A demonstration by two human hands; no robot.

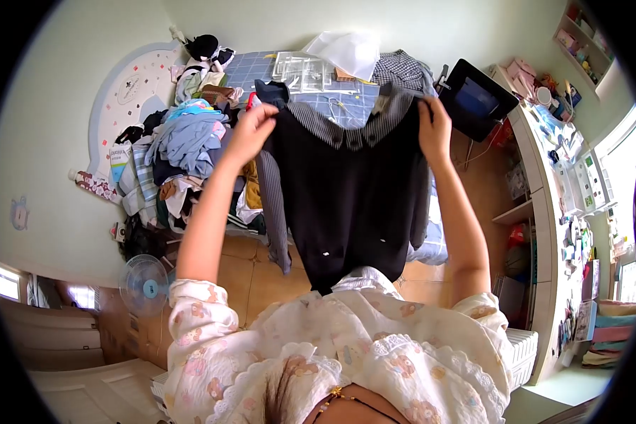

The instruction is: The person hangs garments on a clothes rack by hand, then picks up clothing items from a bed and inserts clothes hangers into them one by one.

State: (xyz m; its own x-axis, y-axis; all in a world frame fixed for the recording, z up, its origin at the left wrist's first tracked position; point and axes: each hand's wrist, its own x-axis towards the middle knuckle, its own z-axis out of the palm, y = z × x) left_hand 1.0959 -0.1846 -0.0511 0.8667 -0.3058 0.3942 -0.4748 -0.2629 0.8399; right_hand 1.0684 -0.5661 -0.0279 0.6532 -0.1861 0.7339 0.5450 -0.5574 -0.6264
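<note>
Stretched between my two hands hangs a black sweater (pixel 350 191) with a striped shirt collar and striped sleeves. My left hand (pixel 254 131) pinches it at one shoulder, fingers closed on the cloth. At the opposite shoulder my right hand (pixel 433 126) is closed on the fabric too. One striped sleeve (pixel 272 212) dangles below my left hand. The lower hem reaches close to my body, and small white marks show near it.
A large heap of clothes (pixel 191 145) covers the bed's left side. Clear plastic organisers (pixel 300 71) and a white bag (pixel 346 53) lie at the back. To the right stand a black monitor (pixel 477 99) and a long cluttered counter (pixel 537 184). A fan (pixel 147 286) stands at left.
</note>
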